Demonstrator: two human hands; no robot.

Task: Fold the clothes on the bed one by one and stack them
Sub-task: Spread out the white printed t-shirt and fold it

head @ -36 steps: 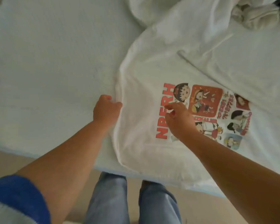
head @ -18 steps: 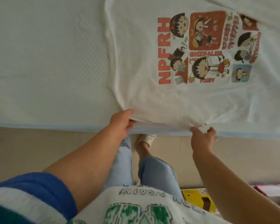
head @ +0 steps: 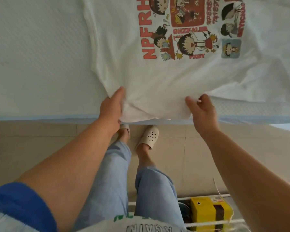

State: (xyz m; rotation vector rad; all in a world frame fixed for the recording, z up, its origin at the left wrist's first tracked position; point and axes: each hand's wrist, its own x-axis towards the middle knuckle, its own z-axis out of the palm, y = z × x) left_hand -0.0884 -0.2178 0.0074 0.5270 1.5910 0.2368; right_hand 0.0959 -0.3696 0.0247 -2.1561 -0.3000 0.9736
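The bed [head: 32,64] runs off the top, and so does the white cartoon-print t-shirt [head: 157,84] lying at its near edge. Left hand [head: 111,107] pinches the hem tight; right hand [head: 203,108] curls onto it, thumb hidden. Since half a second ago, the hem's lifted further.

A white T-shirt [head: 157,84] printed with cartoon figures and red lettering is spread face up on the pale bed [head: 32,56], its bunched hem lifted at the bed's near edge.
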